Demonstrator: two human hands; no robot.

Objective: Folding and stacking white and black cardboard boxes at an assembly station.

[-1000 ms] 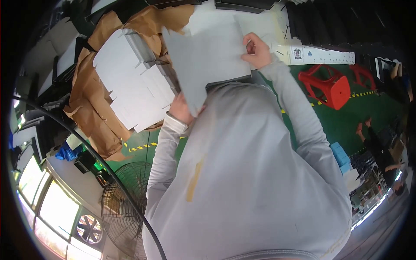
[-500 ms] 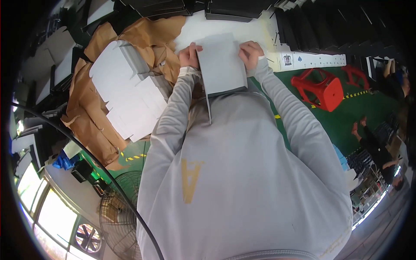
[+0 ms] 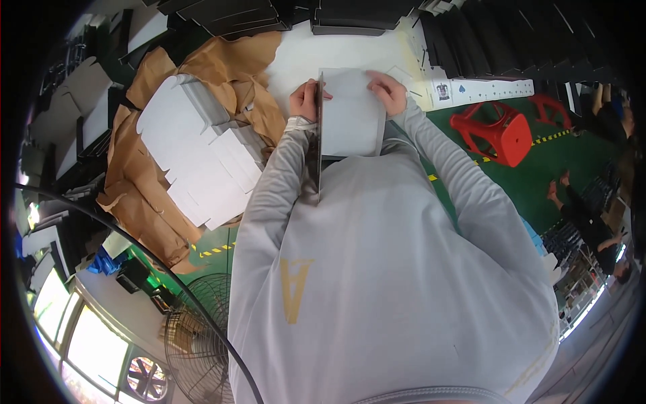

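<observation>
A cardboard box (image 3: 353,124), pale grey-white inside and dark outside, lies partly folded against my body. Its left side panel (image 3: 319,145) stands upright and shows nearly edge-on. My left hand (image 3: 307,101) is closed round the far part of this panel, with fingertips showing on the inner side. At the far right corner of the box, my right hand (image 3: 389,93) is closed on its edge with bent fingers; the fingertips are slightly blurred. To the left lies a stack of flat white cardboard blanks (image 3: 202,151) on crumpled brown paper (image 3: 145,209).
Dark folded boxes (image 3: 498,50) line the far right, with more dark boxes (image 3: 353,21) at the far edge of the white table (image 3: 296,57). A red stool (image 3: 501,135) stands on the green floor. A black cable (image 3: 161,266) crosses near a fan (image 3: 198,330).
The box's left panel has swung more upright. My left hand has shifted right and nearer with it. The box has come slightly nearer, and my right hand has moved a little nearer along its right edge.
</observation>
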